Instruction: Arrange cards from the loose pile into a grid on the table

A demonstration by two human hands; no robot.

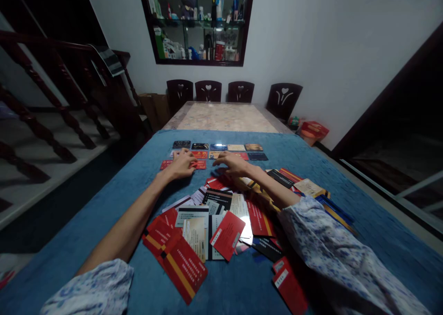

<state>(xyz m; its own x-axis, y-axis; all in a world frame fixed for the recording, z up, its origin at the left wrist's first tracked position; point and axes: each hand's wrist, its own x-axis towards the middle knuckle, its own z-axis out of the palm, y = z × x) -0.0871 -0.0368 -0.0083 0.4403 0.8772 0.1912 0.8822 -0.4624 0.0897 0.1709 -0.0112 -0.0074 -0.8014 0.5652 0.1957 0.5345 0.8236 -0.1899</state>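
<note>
Bank-style cards lie face up in rows on the blue cloth; a black card (pixel 182 144) is at the far left and a dark blue card (pixel 258 156) at the right. My left hand (pixel 180 164) rests over the left end of the nearer rows, fingers apart and curved down. Beneath and beside it, a red card (pixel 200 164) shows partly. My right hand (pixel 234 164) reaches over the near edge of the middle row, fingers loosely stretched, with no card visible in them. Its fingertips are close to a yellowish card (pixel 214 155), which it partly covers.
Nearer my body spreads a loose, overlapping pile of cards, including a red card (pixel 227 235) and a white-and-grey card (pixel 192 215). More cards, among them a black one (pixel 280 178), lie right of my right forearm. Several dark chairs (pixel 208 91) stand beyond the table's bare marble-look end (pixel 224 116).
</note>
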